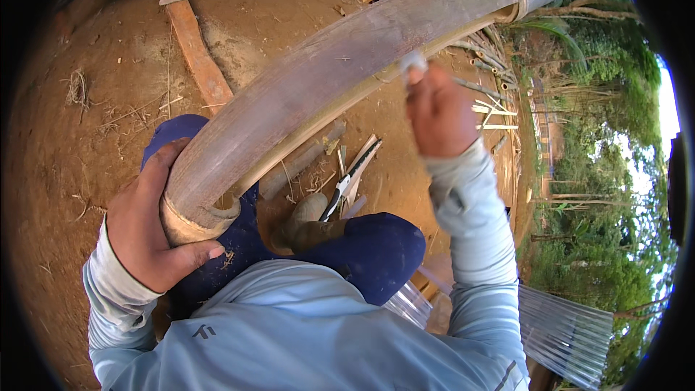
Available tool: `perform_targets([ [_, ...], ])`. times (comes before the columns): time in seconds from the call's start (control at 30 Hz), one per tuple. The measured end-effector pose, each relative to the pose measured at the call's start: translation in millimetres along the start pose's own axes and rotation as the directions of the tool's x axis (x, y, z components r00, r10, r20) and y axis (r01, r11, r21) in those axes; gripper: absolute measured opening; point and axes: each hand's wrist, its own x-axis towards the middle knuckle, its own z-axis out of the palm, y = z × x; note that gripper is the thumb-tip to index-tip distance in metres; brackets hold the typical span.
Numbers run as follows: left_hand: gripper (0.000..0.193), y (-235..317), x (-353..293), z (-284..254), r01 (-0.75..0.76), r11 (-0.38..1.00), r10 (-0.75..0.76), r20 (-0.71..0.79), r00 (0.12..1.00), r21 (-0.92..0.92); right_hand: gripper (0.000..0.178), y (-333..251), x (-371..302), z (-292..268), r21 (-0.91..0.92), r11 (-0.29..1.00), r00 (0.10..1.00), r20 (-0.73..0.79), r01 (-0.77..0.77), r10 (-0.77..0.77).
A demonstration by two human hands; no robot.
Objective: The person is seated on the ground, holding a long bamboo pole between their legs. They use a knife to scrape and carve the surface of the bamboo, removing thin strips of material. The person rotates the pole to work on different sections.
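A thick brown bamboo pole (340,65) runs from my lap at lower left to the upper right, with a long opening cut along its right-hand side. My left hand (141,228) wraps round the near end, thumb by the cut rim and fingers on the far side. Beside the pole's open edge, around mid-length, my right hand (443,112) is closed in a pinch and slightly smeared by motion. A small whitish piece (413,64) sticks out at its fingertips, against or very close to the bamboo edge; its kind is unclear.
On the dirt floor lie a reddish wooden plank (195,47) and a black-and-white handled tool (346,182) among bamboo offcuts. Several bamboo poles (486,58) lie beyond my right hand. A clear corrugated sheet (568,329) is at lower right, with trees behind.
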Motion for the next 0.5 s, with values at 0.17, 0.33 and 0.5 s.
perform_targets([
  [0.17, 0.101, 1, -1, -1, 0.030, 1.000, -0.030, 0.011, 0.999, -0.003, 0.031, 15, -4, -5, 0.040, 0.998, 0.998, 0.018, 0.052, -0.053],
  [0.33, 0.101, -1, -1, -2, 0.015, 1.000, -0.015, 0.008, 1.000, -0.010, 0.031, -5, -16, 11, 0.105, 0.993, 0.999, -0.017, -0.049, 0.051],
  [0.5, 0.100, -1, -3, -1, 0.019, 1.000, -0.019, 0.007, 1.000, 0.012, 0.027, 11, -9, 6, 0.033, 0.999, 0.999, -0.011, 0.042, -0.042],
])
